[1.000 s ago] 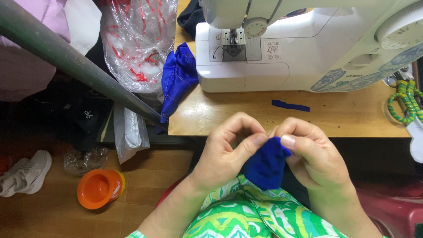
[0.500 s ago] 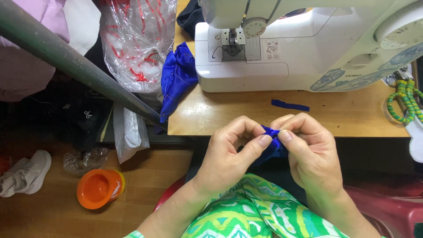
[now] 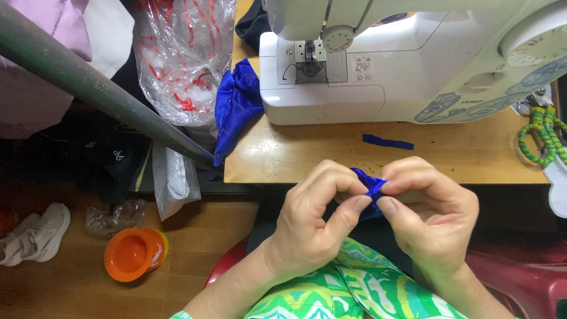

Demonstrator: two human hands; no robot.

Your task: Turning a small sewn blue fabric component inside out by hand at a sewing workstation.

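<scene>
My left hand [image 3: 313,221] and my right hand [image 3: 434,218] meet in front of the wooden table's near edge. Both pinch a small piece of blue fabric [image 3: 369,184] between thumbs and fingertips; most of it is bunched and hidden inside the fingers. A thin blue fabric strip [image 3: 388,142] lies on the wooden table [image 3: 283,156] just beyond my hands. A white sewing machine [image 3: 413,65] stands at the back of the table. A heap of blue cloth [image 3: 236,103] hangs over the table's left edge, beside the machine.
A clear plastic bag with red ribbons [image 3: 180,56] leans left of the table behind a slanted grey pole [image 3: 100,94]. An orange bowl [image 3: 133,254] and a white shoe [image 3: 35,233] sit on the floor. A green-yellow cord [image 3: 540,136] lies at the table's right.
The blue fabric has been gathered up: a second ago a larger flap hung below my fingers, now only a small bunch shows. Both hands have risen slightly toward the table edge.
</scene>
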